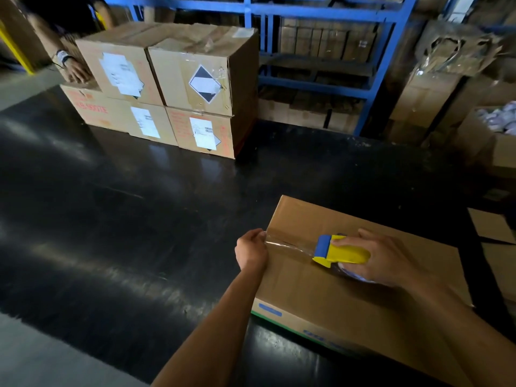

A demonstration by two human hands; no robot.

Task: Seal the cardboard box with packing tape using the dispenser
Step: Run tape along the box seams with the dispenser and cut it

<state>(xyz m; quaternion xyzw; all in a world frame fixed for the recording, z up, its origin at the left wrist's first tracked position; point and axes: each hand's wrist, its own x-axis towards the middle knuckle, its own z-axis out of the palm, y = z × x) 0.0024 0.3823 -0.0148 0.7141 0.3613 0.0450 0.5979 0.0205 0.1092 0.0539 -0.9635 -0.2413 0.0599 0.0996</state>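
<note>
Two hands on the job here. Head view: the cardboard box (349,297) sits at about 5 o'clock on the black worktop (125,205), flaps closed. The left hand (251,251) has its fingers pinched together on the loose end of the clear tape (287,244) at the box's left edge. The right hand (391,261) is wrapped tight around the yellow-and-blue dispenser (339,251), pressed onto the box top. Four stacked boxes (173,85) sit at 11 o'clock, another person's hand (75,72) on them.

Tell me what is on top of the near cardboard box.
On the box: a yellow tape dispenser gripped by the right hand, and clear tape pinched by the left hand. The tape roll is mostly covered.
</note>
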